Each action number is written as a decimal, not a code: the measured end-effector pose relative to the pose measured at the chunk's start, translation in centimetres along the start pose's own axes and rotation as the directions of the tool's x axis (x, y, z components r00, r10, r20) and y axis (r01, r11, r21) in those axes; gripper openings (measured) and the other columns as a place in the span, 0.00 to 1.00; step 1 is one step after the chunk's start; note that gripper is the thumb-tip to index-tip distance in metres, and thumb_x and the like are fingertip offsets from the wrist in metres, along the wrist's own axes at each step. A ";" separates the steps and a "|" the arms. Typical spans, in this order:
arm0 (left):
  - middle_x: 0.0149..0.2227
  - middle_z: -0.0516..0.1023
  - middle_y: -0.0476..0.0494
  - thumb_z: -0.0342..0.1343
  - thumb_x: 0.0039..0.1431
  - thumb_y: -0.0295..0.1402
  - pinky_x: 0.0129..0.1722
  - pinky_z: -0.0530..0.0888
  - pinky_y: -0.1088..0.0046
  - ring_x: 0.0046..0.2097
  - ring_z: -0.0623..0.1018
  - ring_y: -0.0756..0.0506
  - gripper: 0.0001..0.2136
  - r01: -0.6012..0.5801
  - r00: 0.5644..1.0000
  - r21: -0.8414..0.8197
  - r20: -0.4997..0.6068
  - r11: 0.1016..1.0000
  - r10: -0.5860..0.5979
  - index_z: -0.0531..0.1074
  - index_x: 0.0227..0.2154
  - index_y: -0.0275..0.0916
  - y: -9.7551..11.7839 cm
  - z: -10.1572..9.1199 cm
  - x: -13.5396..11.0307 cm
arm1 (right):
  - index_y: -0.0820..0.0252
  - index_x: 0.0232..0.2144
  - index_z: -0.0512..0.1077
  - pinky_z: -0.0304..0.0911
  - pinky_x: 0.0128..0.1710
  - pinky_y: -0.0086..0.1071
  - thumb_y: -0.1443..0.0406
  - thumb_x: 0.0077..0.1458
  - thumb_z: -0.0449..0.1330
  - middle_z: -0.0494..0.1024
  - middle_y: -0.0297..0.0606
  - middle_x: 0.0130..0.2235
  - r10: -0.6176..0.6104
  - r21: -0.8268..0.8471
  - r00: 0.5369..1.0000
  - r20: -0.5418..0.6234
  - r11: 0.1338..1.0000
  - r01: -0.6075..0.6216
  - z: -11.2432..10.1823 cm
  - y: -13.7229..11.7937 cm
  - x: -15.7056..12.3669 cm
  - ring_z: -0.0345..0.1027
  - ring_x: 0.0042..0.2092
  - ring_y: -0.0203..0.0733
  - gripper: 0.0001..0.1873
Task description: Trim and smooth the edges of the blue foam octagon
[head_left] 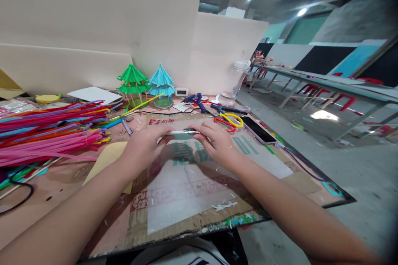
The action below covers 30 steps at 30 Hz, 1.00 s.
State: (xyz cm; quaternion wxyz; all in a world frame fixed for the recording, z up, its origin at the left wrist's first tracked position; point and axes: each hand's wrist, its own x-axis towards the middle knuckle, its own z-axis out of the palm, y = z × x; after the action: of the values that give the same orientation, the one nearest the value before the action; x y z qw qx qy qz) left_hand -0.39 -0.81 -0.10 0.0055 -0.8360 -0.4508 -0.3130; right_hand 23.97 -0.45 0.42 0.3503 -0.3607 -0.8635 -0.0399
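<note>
Both hands rest on a flattened cardboard sheet (186,190) on the table. My left hand (144,145) and my right hand (216,140) pinch the two ends of a thin white strip (182,132), perhaps a straw, held level between them. Fingers of both hands are curled closed on it. White shavings (224,205) lie on the cardboard near the front edge.
A heap of coloured straws (46,132) lies at the left. Green (133,83) and blue (161,85) paper pagodas stand at the back. A glue gun (195,100), scissors (228,121), a phone (258,130) and a bottle (238,76) sit right of them. The table edge drops off at the right.
</note>
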 end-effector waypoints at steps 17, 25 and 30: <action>0.34 0.81 0.49 0.56 0.60 0.39 0.34 0.69 0.74 0.34 0.76 0.47 0.12 0.144 0.989 -0.259 0.072 0.955 -0.129 0.77 0.42 0.40 0.9 -0.6 0.6 | 0.60 0.37 0.75 0.57 0.30 0.29 0.61 0.57 0.61 0.74 0.34 0.29 0.254 0.263 0.967 0.022 0.932 -0.251 1.2 0.6 0.0 0.63 0.29 0.36 0.09; 0.36 0.81 0.47 0.56 0.59 0.44 0.30 0.69 0.75 0.33 0.76 0.47 0.17 0.258 0.966 -0.481 0.151 0.838 -0.211 0.77 0.45 0.37 0.4 -0.5 1.0 | 0.59 0.32 0.72 0.54 0.27 0.27 0.59 0.57 0.57 0.67 0.29 0.24 0.407 0.439 0.898 0.166 0.785 -0.437 1.8 0.1 0.0 0.58 0.26 0.34 0.09; 0.38 0.82 0.47 0.54 0.61 0.40 0.34 0.70 0.73 0.36 0.77 0.45 0.15 0.227 0.974 -0.403 0.111 0.886 -0.199 0.77 0.46 0.39 -0.2 -0.2 1.0 | 0.60 0.46 0.73 0.64 0.39 0.34 0.57 0.59 0.57 0.78 0.40 0.40 0.325 0.401 0.944 0.049 0.859 -0.316 1.2 0.8 0.1 0.70 0.39 0.42 0.17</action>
State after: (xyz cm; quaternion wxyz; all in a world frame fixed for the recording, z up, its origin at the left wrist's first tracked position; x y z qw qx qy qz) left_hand -0.23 -0.03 0.55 -0.2208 -0.7735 -0.4632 -0.3720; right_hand 23.70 0.61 -0.56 0.4276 -0.4187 -0.7772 0.1944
